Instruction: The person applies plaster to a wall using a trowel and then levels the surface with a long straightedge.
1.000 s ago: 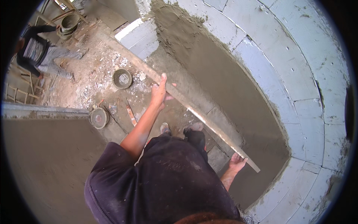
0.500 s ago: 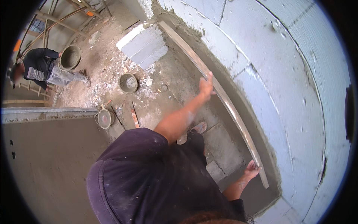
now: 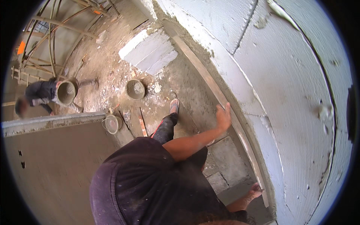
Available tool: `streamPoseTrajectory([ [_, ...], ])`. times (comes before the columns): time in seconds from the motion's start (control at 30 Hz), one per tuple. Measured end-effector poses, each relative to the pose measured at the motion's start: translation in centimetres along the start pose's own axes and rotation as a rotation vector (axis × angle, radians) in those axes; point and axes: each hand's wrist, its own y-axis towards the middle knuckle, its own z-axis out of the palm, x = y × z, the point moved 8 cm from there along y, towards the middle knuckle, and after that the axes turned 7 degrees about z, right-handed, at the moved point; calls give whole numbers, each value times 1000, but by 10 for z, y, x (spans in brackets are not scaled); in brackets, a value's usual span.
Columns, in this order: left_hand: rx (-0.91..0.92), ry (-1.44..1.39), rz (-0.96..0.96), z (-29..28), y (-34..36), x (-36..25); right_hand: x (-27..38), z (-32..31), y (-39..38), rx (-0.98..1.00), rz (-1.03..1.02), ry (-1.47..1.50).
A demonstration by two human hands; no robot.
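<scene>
A long, straight, pale screed bar point(image 3: 200, 70) runs diagonally along a band of wet grey mortar point(image 3: 237, 108) at the foot of the block wall. Around its middle, my left hand point(image 3: 224, 118) is closed, with fingers over the edge. Close to the bar's near end, my right hand point(image 3: 255, 191) grips it from the left; part of those fingers is hidden. The bar lies against or very close to the mortar; I cannot tell how firmly it touches.
White block wall point(image 3: 292, 93) rises on the right. A mortar tub point(image 3: 135, 89), a small bucket point(image 3: 112, 124), a white block point(image 3: 149, 51) and rubble lie on the floor. Left, a co-worker point(image 3: 41, 92) bends by a large tub point(image 3: 66, 92), below bamboo poles point(image 3: 63, 23). A plastered partition point(image 3: 63, 150) stands nearer.
My hands and the bar sit lower in the view, which has also shifted. My leg shows stretched out on the floor. The co-worker has bent lower, and the large tub has moved down.
</scene>
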Motion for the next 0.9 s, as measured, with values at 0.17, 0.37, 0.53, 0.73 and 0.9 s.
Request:
streamPoseTrajectory([
  [0.17,-215,98,173,-73,146,-54,-119,155,-67,780,228,111],
  [0.37,-290,201,136,-111,238,-75,-174,243,-136,231,32,-18],
  [0.53,-64,146,154,-60,104,-75,-78,110,-72,314,96,86],
  [0.73,-90,185,114,-51,108,-54,-64,102,-81,58,-59,-14],
  [0.9,-193,234,190,-120,285,-65,-188,254,-131,426,21,-53],
])
